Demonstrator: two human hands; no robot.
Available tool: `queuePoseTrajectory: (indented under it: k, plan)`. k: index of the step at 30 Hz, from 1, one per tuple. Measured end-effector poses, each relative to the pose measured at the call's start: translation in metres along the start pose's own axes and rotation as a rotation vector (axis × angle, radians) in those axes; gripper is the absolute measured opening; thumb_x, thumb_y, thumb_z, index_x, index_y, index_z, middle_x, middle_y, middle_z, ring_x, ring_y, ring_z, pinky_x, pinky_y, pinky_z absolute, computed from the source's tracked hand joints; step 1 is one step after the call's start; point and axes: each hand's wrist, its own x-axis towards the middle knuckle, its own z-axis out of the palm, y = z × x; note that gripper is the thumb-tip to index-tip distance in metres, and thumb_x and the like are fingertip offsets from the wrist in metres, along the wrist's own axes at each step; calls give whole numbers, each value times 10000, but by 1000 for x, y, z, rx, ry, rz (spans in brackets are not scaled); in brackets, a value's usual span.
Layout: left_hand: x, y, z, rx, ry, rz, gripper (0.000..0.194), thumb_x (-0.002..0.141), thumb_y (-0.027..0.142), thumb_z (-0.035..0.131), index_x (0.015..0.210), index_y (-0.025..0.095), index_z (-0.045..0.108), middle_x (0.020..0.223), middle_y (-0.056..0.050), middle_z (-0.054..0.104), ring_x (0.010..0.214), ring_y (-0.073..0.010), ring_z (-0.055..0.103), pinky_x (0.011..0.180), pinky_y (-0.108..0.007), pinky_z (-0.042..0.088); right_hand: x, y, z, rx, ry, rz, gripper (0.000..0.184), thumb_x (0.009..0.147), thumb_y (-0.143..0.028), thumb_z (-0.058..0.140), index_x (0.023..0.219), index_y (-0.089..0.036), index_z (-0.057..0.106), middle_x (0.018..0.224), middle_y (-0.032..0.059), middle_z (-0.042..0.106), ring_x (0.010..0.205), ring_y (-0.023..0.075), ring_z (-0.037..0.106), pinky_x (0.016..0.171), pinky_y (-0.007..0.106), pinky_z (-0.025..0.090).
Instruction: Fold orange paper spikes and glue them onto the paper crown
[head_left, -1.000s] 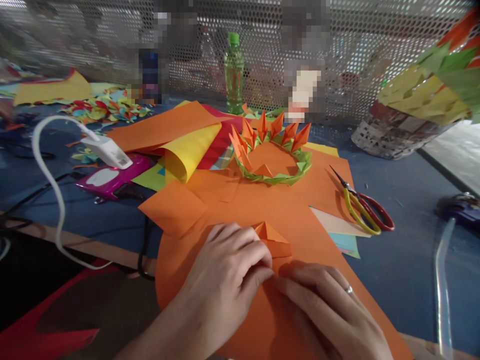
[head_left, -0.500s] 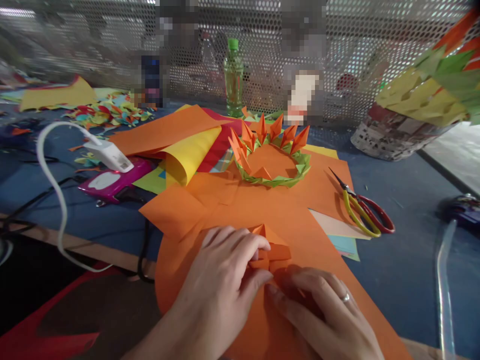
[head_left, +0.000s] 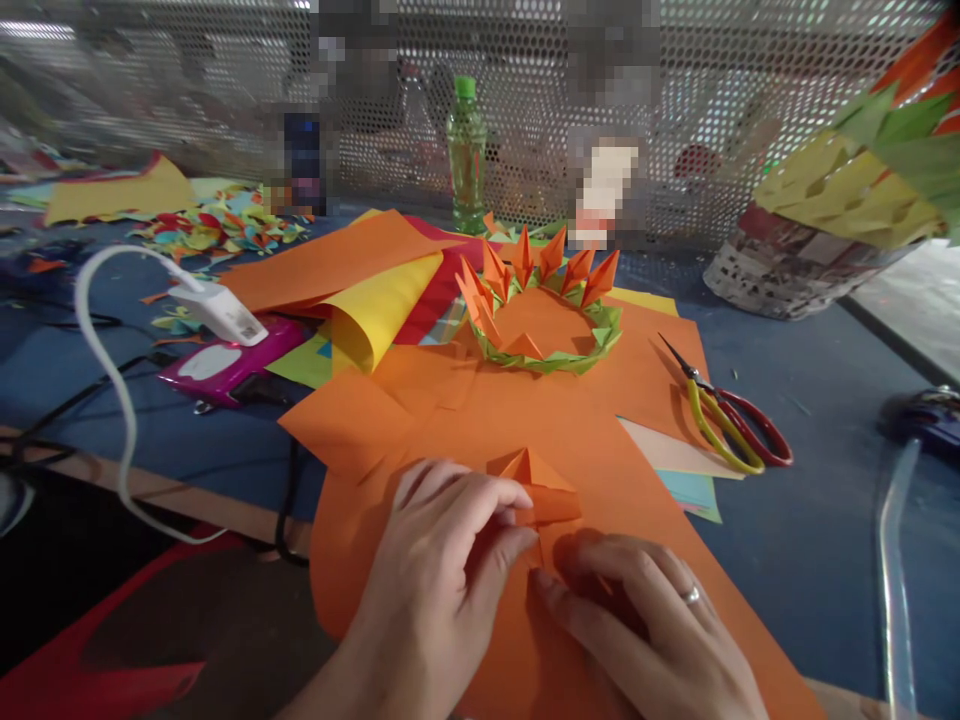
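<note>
A small folded orange paper piece [head_left: 541, 490] lies on a large orange sheet [head_left: 600, 470] near the table's front edge. My left hand [head_left: 442, 560] pinches a flap of this piece between thumb and fingers. My right hand [head_left: 637, 620], with a ring on one finger, presses its fingertips down on the piece's near edge. Beyond them stands a ring of green paper with orange spikes [head_left: 544, 305].
Red and yellow scissors [head_left: 724, 410] lie to the right. Yellow [head_left: 375, 310] and orange sheets, a pink device [head_left: 225, 365] with a white cable plug [head_left: 217, 308], a green bottle [head_left: 466, 150], paper scraps [head_left: 217, 225] and a paper-filled basket [head_left: 795, 260] surround the work area.
My left fingers have lifted and curled a flap of the folded piece, which lay flatter under both hands before. My right hand slid slightly nearer and lower.
</note>
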Motion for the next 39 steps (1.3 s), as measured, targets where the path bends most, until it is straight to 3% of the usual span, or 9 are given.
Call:
queuePoseTrajectory:
  k: [4, 7, 10, 16, 28, 39]
  plan:
    - [3, 0, 0, 12, -23, 35, 130, 977, 131, 597, 989, 260, 598, 879, 40, 674, 858, -176, 563, 817, -344, 379, 2, 0, 0, -8, -21, 48, 168, 997, -359, 593, 977, -306, 751, 950, 1, 737, 880, 137, 693, 812, 245, 573]
    - [5, 0, 0, 10, -58, 49, 134, 995, 146, 581, 905, 245, 590, 842, 47, 659, 823, -166, 545, 812, -349, 354, 0, 2, -1, 28, -2, -53, 248, 1016, -252, 545, 1183, -325, 713, 1031, 17, 729, 1006, 161, 673, 879, 283, 551]
    - [6, 0, -2, 19, -92, 50, 158, 1010, 174, 557, 866, 235, 582, 828, 35, 643, 811, -170, 531, 793, -351, 338, -3, 4, -1, 40, 5, -108, 362, 983, -131, 545, 1311, -245, 649, 1098, 68, 712, 1074, 189, 656, 906, 313, 540]
    - [9, -1, -4, 23, -140, 54, 179, 1029, 206, 524, 869, 239, 595, 857, 23, 625, 844, -181, 524, 792, -354, 327, -2, 3, 0, -35, 34, -118, 291, 999, -166, 523, 1209, -252, 705, 1106, 78, 700, 1092, 198, 654, 900, 304, 555]
    - [5, 5, -3, 97, -189, 26, 200, 1015, 136, 451, 837, 206, 510, 871, -7, 545, 863, -216, 449, 778, -387, 289, -5, 2, 6, -10, 55, -112, 333, 968, -101, 522, 1221, -244, 685, 1143, 82, 670, 1141, 214, 613, 957, 325, 532]
    - [4, 3, -2, 132, -188, 66, 160, 1019, 176, 510, 864, 214, 524, 887, -3, 562, 873, -214, 454, 785, -385, 287, -5, 2, 8, -52, 76, -118, 349, 984, -95, 481, 1217, -259, 682, 1129, 79, 674, 1138, 215, 613, 941, 331, 534]
